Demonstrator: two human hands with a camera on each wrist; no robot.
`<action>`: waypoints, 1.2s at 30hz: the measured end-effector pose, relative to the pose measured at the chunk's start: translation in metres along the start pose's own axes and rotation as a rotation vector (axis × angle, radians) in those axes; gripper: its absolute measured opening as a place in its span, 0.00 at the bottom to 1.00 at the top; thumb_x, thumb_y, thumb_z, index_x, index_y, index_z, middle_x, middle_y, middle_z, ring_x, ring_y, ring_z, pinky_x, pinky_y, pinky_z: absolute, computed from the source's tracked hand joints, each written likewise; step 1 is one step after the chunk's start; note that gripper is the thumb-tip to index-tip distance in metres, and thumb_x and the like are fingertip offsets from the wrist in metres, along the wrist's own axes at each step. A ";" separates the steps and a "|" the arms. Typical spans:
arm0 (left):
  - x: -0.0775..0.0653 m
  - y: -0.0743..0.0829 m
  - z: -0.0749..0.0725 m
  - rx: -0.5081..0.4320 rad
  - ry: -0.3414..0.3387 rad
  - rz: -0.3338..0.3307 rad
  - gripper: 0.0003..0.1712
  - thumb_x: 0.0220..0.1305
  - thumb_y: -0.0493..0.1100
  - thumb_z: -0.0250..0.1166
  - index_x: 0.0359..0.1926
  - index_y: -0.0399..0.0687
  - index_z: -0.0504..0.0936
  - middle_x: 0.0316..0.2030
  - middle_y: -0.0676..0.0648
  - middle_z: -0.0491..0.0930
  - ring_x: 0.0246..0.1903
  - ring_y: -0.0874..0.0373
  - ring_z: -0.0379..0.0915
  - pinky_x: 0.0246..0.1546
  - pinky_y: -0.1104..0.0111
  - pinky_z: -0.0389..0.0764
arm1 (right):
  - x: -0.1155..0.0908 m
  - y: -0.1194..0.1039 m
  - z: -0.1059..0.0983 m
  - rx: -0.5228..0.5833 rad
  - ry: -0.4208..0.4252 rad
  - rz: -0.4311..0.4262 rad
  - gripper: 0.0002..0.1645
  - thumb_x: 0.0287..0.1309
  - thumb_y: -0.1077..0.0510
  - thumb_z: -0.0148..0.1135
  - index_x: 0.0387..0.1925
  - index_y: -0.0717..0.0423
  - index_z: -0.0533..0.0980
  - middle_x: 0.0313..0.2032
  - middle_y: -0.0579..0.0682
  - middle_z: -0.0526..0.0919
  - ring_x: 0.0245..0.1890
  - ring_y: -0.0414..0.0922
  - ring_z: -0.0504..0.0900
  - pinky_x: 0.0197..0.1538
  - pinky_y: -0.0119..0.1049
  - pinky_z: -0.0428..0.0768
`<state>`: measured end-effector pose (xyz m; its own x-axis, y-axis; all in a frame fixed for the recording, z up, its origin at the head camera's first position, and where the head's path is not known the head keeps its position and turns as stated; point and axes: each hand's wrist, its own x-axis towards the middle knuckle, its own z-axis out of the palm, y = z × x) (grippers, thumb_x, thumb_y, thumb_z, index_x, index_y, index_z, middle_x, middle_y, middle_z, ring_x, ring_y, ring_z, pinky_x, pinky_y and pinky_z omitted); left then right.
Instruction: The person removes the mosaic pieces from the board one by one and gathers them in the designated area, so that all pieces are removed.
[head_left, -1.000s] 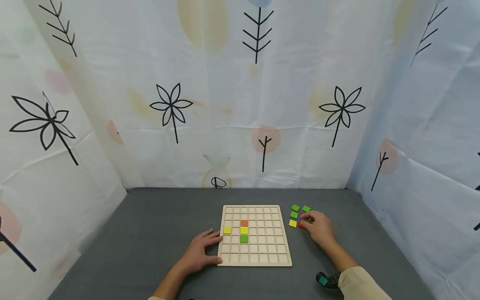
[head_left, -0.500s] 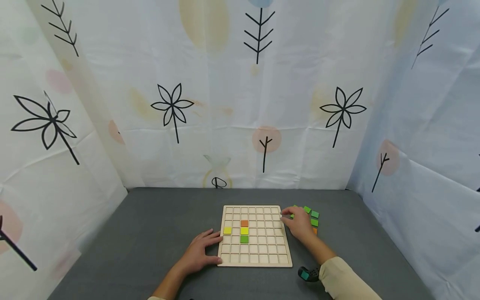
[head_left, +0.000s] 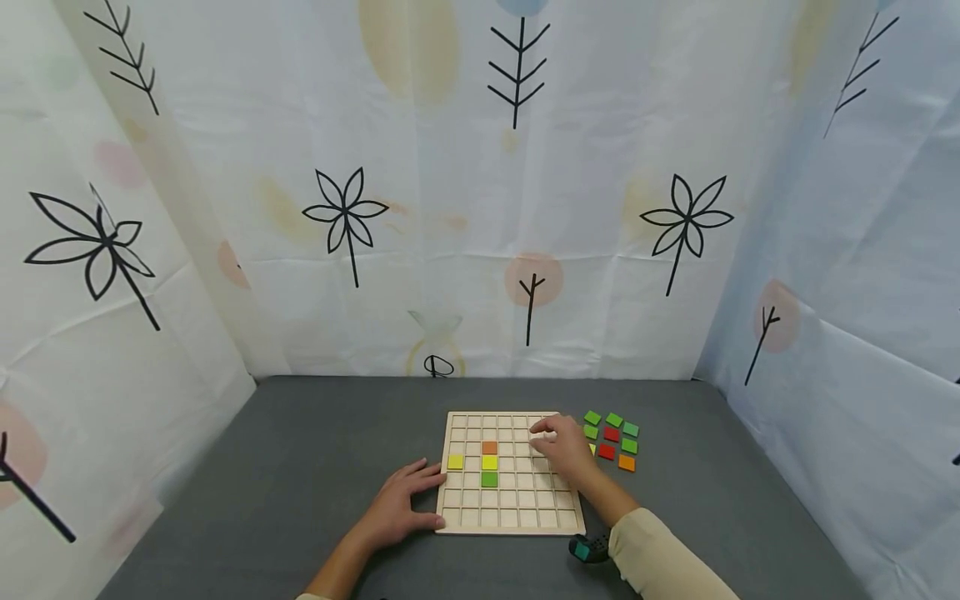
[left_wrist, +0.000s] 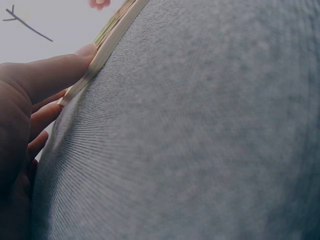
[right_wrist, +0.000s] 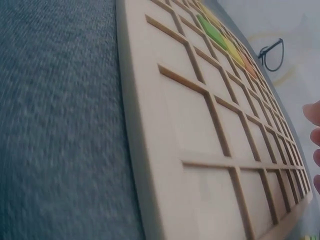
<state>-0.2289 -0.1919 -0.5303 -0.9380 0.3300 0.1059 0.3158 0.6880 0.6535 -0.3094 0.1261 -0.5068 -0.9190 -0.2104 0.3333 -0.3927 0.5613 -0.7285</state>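
A square wooden grid board (head_left: 525, 521) lies on the dark table, with an orange tile (head_left: 490, 447), two yellow tiles (head_left: 489, 462) and a green tile (head_left: 489, 479) in its cells. My left hand (head_left: 397, 504) rests at the board's left side; the thumb (left_wrist: 65, 70) touches its edge and the fingers are spread. Over the board's upper right part hovers my right hand (head_left: 566, 454), thumb and forefinger curved toward each other. Whether a tile sits between them cannot be seen. Only its fingertips (right_wrist: 312, 114) enter the right wrist view, at the right edge.
Right of the board lie loose tiles: several green tiles (head_left: 614, 419), two red tiles (head_left: 611, 434), an orange tile (head_left: 627, 462) and a partly hidden yellow one. A black device with a teal patch (head_left: 588, 548) is at my right wrist. Patterned cloth (head_left: 450, 208) hangs behind the table.
My right hand has moved left from the loose tiles to above the board, uncovering the red and orange tiles. My left hand stays at the board's edge.
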 end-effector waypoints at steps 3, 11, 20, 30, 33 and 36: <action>0.000 0.000 0.001 0.001 -0.003 -0.007 0.41 0.46 0.61 0.75 0.62 0.53 0.78 0.65 0.51 0.70 0.69 0.41 0.54 0.60 0.36 0.54 | 0.000 -0.001 0.007 0.024 -0.014 -0.024 0.09 0.55 0.63 0.70 0.39 0.57 0.83 0.44 0.54 0.80 0.45 0.56 0.79 0.45 0.51 0.79; 0.001 -0.001 0.002 0.011 -0.006 -0.016 0.41 0.46 0.62 0.75 0.62 0.55 0.78 0.65 0.52 0.70 0.69 0.42 0.53 0.61 0.36 0.53 | 0.000 -0.005 0.022 0.062 -0.048 -0.057 0.09 0.56 0.61 0.69 0.39 0.57 0.83 0.43 0.52 0.81 0.43 0.53 0.80 0.43 0.46 0.80; 0.002 -0.002 0.003 0.007 -0.009 -0.006 0.41 0.46 0.61 0.75 0.62 0.53 0.78 0.65 0.51 0.70 0.69 0.42 0.54 0.61 0.36 0.54 | 0.004 -0.009 0.037 0.126 -0.104 -0.047 0.13 0.59 0.60 0.67 0.44 0.61 0.81 0.46 0.56 0.79 0.44 0.54 0.82 0.54 0.53 0.75; 0.001 0.000 0.001 -0.001 -0.007 -0.013 0.41 0.46 0.61 0.76 0.62 0.52 0.78 0.65 0.50 0.71 0.69 0.41 0.53 0.61 0.36 0.53 | 0.011 -0.011 0.048 -0.134 -0.105 -0.114 0.18 0.55 0.55 0.70 0.47 0.55 0.83 0.52 0.56 0.80 0.53 0.59 0.74 0.56 0.60 0.67; 0.002 0.000 0.000 0.002 -0.007 -0.008 0.41 0.46 0.61 0.75 0.62 0.52 0.78 0.65 0.50 0.71 0.69 0.41 0.53 0.61 0.36 0.53 | 0.010 -0.012 0.050 -0.208 -0.144 -0.104 0.20 0.56 0.51 0.69 0.50 0.51 0.82 0.55 0.55 0.77 0.55 0.58 0.72 0.54 0.60 0.67; 0.002 -0.002 0.000 0.005 -0.008 -0.002 0.42 0.46 0.61 0.75 0.62 0.52 0.78 0.65 0.50 0.71 0.69 0.41 0.54 0.61 0.36 0.53 | 0.008 -0.014 0.050 -0.258 -0.174 -0.105 0.21 0.58 0.47 0.67 0.52 0.49 0.81 0.58 0.54 0.75 0.56 0.57 0.69 0.54 0.59 0.65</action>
<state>-0.2311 -0.1921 -0.5314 -0.9375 0.3337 0.0990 0.3149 0.6916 0.6500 -0.3133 0.0765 -0.5238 -0.8747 -0.3991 0.2752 -0.4846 0.7087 -0.5126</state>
